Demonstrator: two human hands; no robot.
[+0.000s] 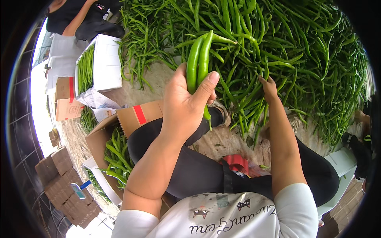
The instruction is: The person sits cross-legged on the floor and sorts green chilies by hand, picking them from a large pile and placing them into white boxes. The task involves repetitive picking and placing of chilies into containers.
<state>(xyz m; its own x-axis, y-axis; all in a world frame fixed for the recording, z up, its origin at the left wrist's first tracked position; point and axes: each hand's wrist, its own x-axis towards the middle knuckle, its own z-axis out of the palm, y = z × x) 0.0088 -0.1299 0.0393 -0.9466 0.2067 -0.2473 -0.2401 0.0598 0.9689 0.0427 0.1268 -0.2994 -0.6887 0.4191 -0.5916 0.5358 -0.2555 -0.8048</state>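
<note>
Two or more long green chili peppers (198, 61) are clasped upright in my left hand (187, 101), the thumb across them; a stem end pokes out below the palm. My left hand is raised above my bent knee. Farther right, my right hand (268, 86) reaches into the near edge of a large heap of green chili peppers (297, 62). Its fingertips touch a pepper there; whether they grip it is not clear. The heap spreads over a pale cloth (214, 142) on the ground.
An open cardboard box (128, 119) holding peppers stands by my left knee. Beyond it are a white foam box (107, 64) of peppers and stacked flattened cardboard (70, 196). A person (86, 17) sits at upper left. Part of another person (357, 148) shows at the right edge.
</note>
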